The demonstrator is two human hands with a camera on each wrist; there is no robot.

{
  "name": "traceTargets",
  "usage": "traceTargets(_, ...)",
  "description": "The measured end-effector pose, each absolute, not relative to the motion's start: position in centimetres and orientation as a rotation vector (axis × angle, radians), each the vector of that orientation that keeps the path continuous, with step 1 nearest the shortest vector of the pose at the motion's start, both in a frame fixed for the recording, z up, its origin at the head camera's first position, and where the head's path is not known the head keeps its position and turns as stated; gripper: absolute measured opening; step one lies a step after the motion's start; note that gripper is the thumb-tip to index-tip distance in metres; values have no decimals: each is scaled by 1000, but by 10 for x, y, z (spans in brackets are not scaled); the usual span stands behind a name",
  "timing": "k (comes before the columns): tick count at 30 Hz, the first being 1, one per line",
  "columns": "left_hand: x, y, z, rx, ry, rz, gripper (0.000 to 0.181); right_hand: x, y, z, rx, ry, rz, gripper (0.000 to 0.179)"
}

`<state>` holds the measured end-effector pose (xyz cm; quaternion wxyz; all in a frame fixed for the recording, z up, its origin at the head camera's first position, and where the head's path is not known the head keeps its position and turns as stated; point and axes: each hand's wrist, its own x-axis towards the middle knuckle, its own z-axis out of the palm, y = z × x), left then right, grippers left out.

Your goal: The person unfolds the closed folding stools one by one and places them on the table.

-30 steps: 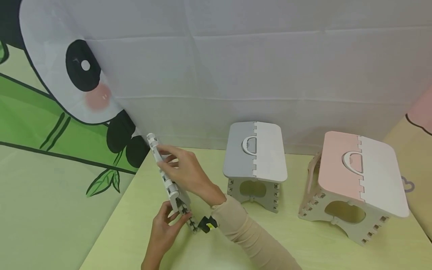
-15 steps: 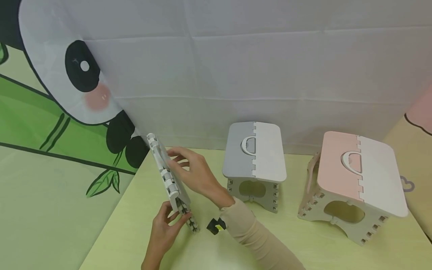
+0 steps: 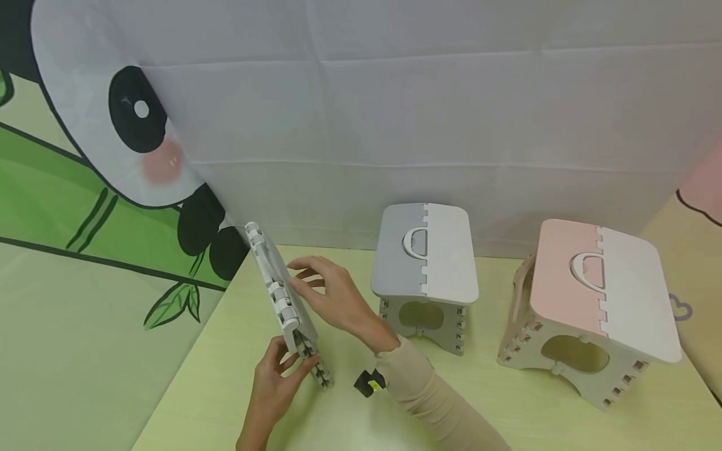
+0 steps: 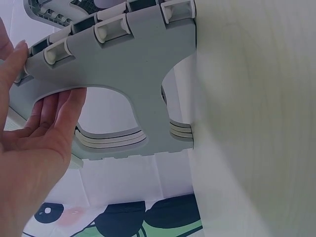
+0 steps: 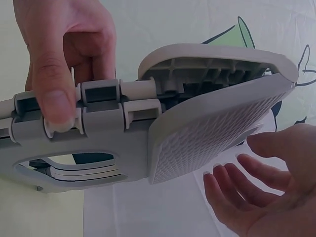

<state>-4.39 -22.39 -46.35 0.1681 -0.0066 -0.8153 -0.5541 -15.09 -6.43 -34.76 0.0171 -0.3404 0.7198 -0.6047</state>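
Observation:
A grey and white folding stool (image 3: 284,307), folded nearly flat, stands on edge at the left of the table. My left hand (image 3: 276,385) grips its near end; in the left wrist view the fingers of this hand (image 4: 44,133) pass through the leg panel's cutout (image 4: 143,89). My right hand (image 3: 338,300) is beside the seat's right face, fingers loosely bent with nothing held. In the right wrist view, the two seat halves (image 5: 212,123) spread in a narrow V, and the right hand (image 5: 266,182) lies close to the textured half. Whether its fingertips touch is unclear.
A grey and white stool (image 3: 448,250) stands unfolded at the back middle of the table (image 3: 214,388). Right of it stands a larger pink and white stool (image 3: 643,294). A pale cloth backdrop (image 3: 395,113) rises behind. A small black device (image 3: 370,383) sits by the right wrist.
My right hand has drawn back to the right and slightly down from the folded stool's upper part. The left hand and the stool have stayed put.

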Motion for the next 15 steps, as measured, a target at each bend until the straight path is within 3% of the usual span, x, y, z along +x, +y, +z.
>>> traceTargets(15,-44,-224,-465,-1,-2322,-1570,48,-151,-60,-367,-1018,2235,-1863,31)
